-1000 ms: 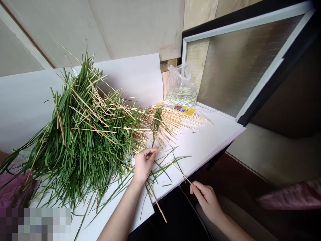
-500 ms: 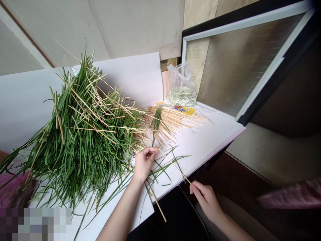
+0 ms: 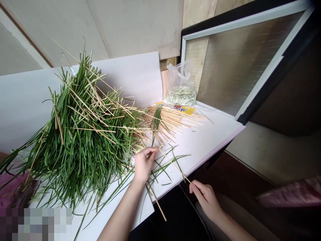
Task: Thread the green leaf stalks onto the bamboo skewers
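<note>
My right hand (image 3: 206, 199) is closed on the near end of a thin bamboo skewer (image 3: 174, 164), beyond the table's front edge. The skewer slants up and left to the fingertips of my left hand (image 3: 144, 164), which are pinched together at its far tip. A small pale-green chive end (image 3: 160, 146) shows at those fingertips; the rest of it is hard to make out. A big heap of green chives (image 3: 85, 157) lies left of my left hand, with skewers strewn over it. Loose chive leaves (image 3: 163, 169) lie under and beside that hand.
Many bamboo skewers (image 3: 170, 122) are spread behind my hands, a small bunch of chives (image 3: 156, 118) on them. Behind stand a clear plastic bag (image 3: 182, 95) of pale strips and a yellow wrapper (image 3: 187, 110). One skewer (image 3: 159, 206) juts over the white table's (image 3: 200, 142) edge. A framed panel (image 3: 235, 63) stands right.
The view has shifted very slightly. Both hands keep their places and hold, and the skewer between them stays nearly where it was.
</note>
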The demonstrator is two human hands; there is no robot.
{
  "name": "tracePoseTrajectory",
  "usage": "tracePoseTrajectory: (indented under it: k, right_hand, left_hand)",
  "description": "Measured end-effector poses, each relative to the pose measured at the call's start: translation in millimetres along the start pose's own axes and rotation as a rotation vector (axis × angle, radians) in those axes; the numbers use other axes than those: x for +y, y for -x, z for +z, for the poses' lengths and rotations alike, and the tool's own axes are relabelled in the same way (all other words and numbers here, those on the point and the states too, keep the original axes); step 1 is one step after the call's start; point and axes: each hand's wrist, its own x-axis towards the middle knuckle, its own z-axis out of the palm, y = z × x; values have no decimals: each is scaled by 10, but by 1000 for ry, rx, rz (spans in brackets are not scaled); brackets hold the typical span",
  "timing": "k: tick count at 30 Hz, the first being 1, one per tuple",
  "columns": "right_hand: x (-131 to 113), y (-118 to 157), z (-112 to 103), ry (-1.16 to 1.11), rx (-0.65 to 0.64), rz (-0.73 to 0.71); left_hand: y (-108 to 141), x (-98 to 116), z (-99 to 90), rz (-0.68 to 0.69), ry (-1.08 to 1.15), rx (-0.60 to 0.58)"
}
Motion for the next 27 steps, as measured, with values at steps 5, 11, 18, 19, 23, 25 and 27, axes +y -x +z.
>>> tracePoseTrajectory:
  k: [5,11,18,19,23,25,27]
  right_hand:
    - [-2,0,-2,3,-7,7]
    - [-5,1,-5,-1,-4,19]
    - [-20,1,-11,1,0,16]
    - [-20,1,-11,2,6,16]
    - [-6,4,-11,-9,-5,8]
    - [3,9,-12,-22,-28,-8]
    - [7,14,-13,-32,-50,-27]
  left_hand:
    - [12,-6,9,29,-17,-1]
    - [12,3,12,11,-7,-17]
    - [-6,12,12,-38,71,-57]
    - [-12,16,12,-60,109,-73]
    - [-38,47,12,-167,314,-132]
    - [-48,66,9,-211,402,-126]
    - [-54,80,3,-247,474,-115]
